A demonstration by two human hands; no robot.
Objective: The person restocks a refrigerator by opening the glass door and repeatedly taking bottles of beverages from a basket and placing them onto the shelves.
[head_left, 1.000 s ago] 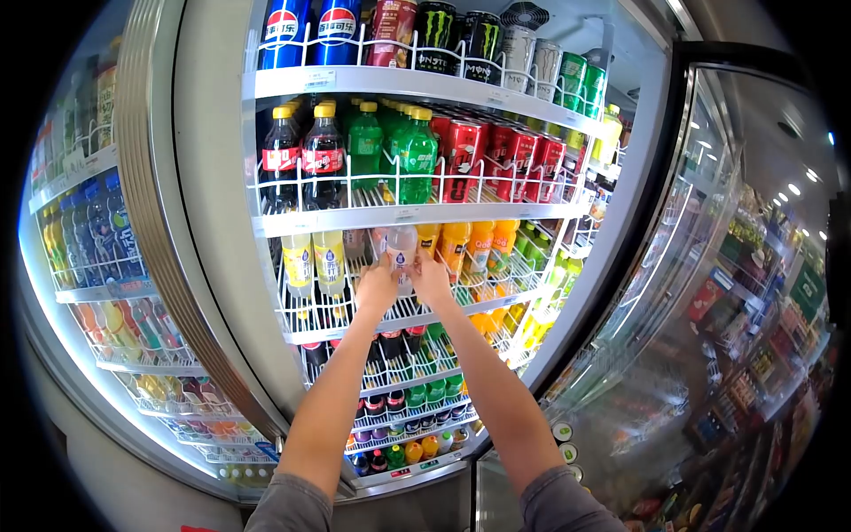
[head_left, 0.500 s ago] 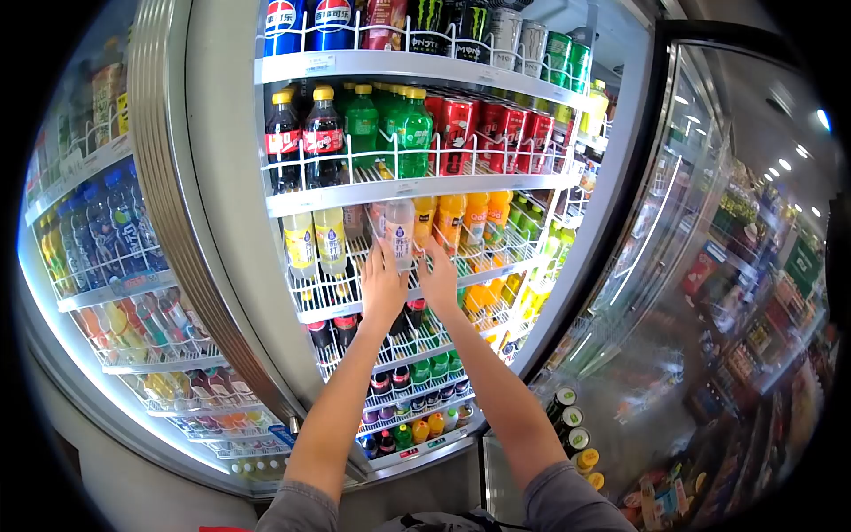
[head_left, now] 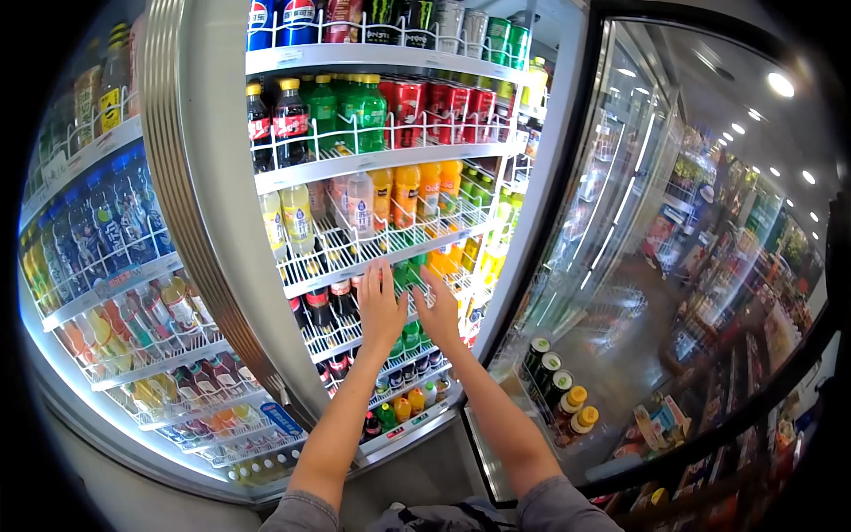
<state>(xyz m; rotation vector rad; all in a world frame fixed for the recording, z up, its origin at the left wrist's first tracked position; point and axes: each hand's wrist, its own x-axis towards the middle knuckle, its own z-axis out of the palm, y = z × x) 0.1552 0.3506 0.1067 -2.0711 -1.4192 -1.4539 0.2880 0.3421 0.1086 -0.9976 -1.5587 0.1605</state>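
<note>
My left hand [head_left: 383,312] reaches up before the drinks fridge with its fingers extended and nothing in it. Close beside it, my right hand [head_left: 437,309] is also empty, its thumb and fingers apart. Just above both hands runs the white front edge of a wire shelf [head_left: 381,262]. On that shelf stands a clear bottle with a pale label [head_left: 359,202], upright and apart from my hands. To its right are orange drink bottles [head_left: 405,195]; to its left, yellow-labelled bottles [head_left: 298,218].
The glass fridge door [head_left: 576,293] stands open on the right, with cans [head_left: 550,362] and yellow-capped bottles [head_left: 581,419] behind or reflected in it. Cola bottles [head_left: 290,124] and red cans [head_left: 408,113] fill a higher shelf. Another lit cooler [head_left: 115,284] is on the left.
Both hands have come away from the clear bottle and dropped below its shelf. The bottle stays on the shelf. The view has shifted toward the right.
</note>
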